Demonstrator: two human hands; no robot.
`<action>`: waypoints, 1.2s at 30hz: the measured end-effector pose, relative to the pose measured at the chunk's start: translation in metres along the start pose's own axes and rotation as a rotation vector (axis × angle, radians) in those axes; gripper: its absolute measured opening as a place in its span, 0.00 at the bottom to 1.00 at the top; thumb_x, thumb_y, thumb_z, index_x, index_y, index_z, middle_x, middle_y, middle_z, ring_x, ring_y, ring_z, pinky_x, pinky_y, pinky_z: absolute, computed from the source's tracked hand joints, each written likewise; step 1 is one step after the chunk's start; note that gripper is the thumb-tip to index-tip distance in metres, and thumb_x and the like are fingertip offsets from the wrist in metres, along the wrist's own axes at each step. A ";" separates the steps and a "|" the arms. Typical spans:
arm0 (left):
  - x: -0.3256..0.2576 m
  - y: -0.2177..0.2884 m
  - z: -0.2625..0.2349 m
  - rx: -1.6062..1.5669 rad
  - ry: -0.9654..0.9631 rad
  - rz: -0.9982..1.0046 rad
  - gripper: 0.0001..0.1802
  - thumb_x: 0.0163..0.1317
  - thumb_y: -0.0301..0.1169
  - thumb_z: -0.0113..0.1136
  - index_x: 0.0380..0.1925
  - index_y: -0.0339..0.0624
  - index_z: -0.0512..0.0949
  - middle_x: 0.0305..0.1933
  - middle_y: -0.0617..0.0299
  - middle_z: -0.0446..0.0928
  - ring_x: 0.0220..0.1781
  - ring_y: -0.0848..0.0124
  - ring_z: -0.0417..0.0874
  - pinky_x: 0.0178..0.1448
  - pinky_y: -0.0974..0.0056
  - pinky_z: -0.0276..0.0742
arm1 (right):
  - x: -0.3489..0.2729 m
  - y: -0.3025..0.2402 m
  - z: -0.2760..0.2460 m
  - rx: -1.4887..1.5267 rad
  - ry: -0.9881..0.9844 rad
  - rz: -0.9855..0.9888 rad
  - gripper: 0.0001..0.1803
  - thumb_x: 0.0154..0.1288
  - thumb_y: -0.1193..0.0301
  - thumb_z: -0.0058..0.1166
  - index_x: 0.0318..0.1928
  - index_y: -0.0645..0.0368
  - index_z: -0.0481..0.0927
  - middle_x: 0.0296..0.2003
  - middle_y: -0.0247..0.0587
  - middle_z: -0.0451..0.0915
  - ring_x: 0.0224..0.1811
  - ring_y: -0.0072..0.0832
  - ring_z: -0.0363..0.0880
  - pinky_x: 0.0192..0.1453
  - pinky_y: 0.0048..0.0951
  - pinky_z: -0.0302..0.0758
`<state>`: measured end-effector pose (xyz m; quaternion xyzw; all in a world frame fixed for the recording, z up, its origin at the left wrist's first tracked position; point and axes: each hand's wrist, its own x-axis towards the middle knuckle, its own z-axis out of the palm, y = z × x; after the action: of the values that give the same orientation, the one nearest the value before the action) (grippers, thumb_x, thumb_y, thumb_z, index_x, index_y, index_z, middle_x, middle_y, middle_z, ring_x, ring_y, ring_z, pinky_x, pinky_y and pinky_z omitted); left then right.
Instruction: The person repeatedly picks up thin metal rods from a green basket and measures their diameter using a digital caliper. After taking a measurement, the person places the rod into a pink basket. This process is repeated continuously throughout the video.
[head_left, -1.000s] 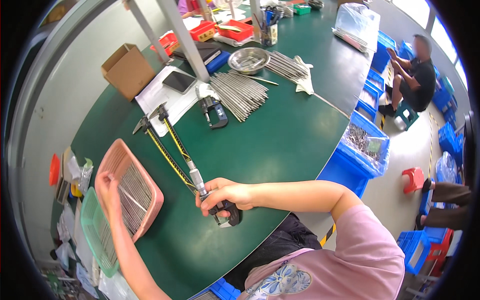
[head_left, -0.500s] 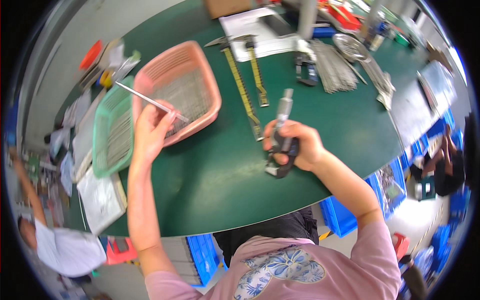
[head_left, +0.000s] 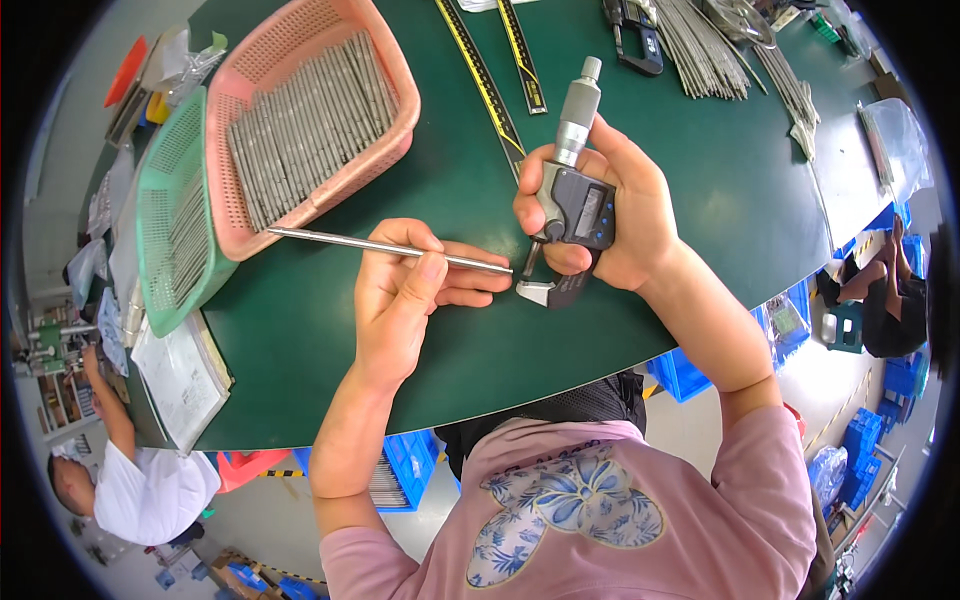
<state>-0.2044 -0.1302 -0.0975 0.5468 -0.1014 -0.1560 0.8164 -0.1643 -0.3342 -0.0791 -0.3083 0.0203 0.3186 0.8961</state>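
Note:
Between the thumb and fingers of my left hand (head_left: 410, 290) is a thin metal rod (head_left: 345, 240), held nearly level. Its right tip is at the jaws of a digital micrometer (head_left: 577, 200); I cannot tell whether they touch. My right hand (head_left: 630, 205) is wrapped round the micrometer's frame, with the grey thimble pointing up and away. Behind the rod's left end stands a pink plastic basket (head_left: 235, 235) full of similar metal rods (head_left: 315, 115). Left of it, a green basket (head_left: 150, 215) holds more rods (head_left: 188, 240).
Two calipers (head_left: 480, 80) with yellow-marked scales lie on the green table (head_left: 450, 370). Another micrometer (head_left: 635, 38) and a bundle of rods (head_left: 700, 50) lie at the back right. A paper pad (head_left: 180, 375) rests at the left edge. Another person (head_left: 150, 490) is at the far left.
My left hand has brought the rod away from the pink basket, rightward to the micrometer. My right hand has turned and raised the micrometer slightly. The view has shifted too.

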 end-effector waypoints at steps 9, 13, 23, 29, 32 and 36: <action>-0.002 -0.001 0.002 0.007 -0.015 -0.037 0.07 0.65 0.30 0.43 0.39 0.43 0.59 0.38 0.38 0.75 0.36 0.57 0.82 0.34 0.64 0.81 | 0.002 0.004 0.002 0.014 0.005 -0.009 0.34 0.64 0.46 0.22 0.35 0.65 0.71 0.23 0.50 0.72 0.12 0.26 0.63 0.12 0.20 0.63; -0.004 -0.004 0.002 0.000 -0.027 -0.038 0.07 0.64 0.30 0.43 0.39 0.42 0.59 0.38 0.38 0.75 0.35 0.57 0.82 0.34 0.64 0.81 | 0.000 0.004 0.001 -0.012 0.005 0.009 0.35 0.63 0.44 0.23 0.35 0.65 0.71 0.24 0.51 0.73 0.14 0.26 0.65 0.13 0.21 0.64; -0.004 -0.004 0.002 -0.002 -0.031 -0.041 0.08 0.64 0.30 0.44 0.39 0.41 0.59 0.38 0.38 0.75 0.35 0.57 0.82 0.34 0.64 0.81 | 0.000 0.006 0.005 -0.164 0.077 -0.015 0.35 0.57 0.39 0.34 0.28 0.64 0.74 0.20 0.43 0.76 0.11 0.22 0.66 0.14 0.18 0.62; -0.004 -0.005 0.002 0.007 -0.019 -0.055 0.08 0.64 0.29 0.44 0.39 0.40 0.59 0.38 0.37 0.74 0.35 0.56 0.82 0.34 0.64 0.81 | -0.002 0.004 0.004 -0.055 0.049 0.028 0.38 0.56 0.37 0.31 0.29 0.65 0.74 0.20 0.44 0.76 0.11 0.24 0.65 0.15 0.20 0.63; -0.005 -0.005 0.000 0.008 -0.020 -0.057 0.07 0.64 0.29 0.43 0.39 0.40 0.59 0.38 0.37 0.74 0.35 0.56 0.82 0.34 0.64 0.81 | 0.000 0.006 0.001 -0.058 0.035 0.024 0.40 0.55 0.36 0.28 0.31 0.65 0.73 0.22 0.48 0.75 0.11 0.25 0.65 0.13 0.21 0.63; -0.004 -0.005 0.004 -0.016 0.022 -0.076 0.09 0.63 0.29 0.46 0.40 0.40 0.59 0.38 0.38 0.75 0.34 0.58 0.82 0.35 0.64 0.81 | -0.001 0.006 0.005 -0.130 0.089 -0.003 0.41 0.55 0.35 0.27 0.31 0.64 0.74 0.22 0.48 0.75 0.12 0.25 0.66 0.12 0.20 0.62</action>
<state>-0.2100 -0.1345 -0.1006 0.5454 -0.0704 -0.1814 0.8153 -0.1695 -0.3281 -0.0776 -0.3797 0.0390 0.3040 0.8729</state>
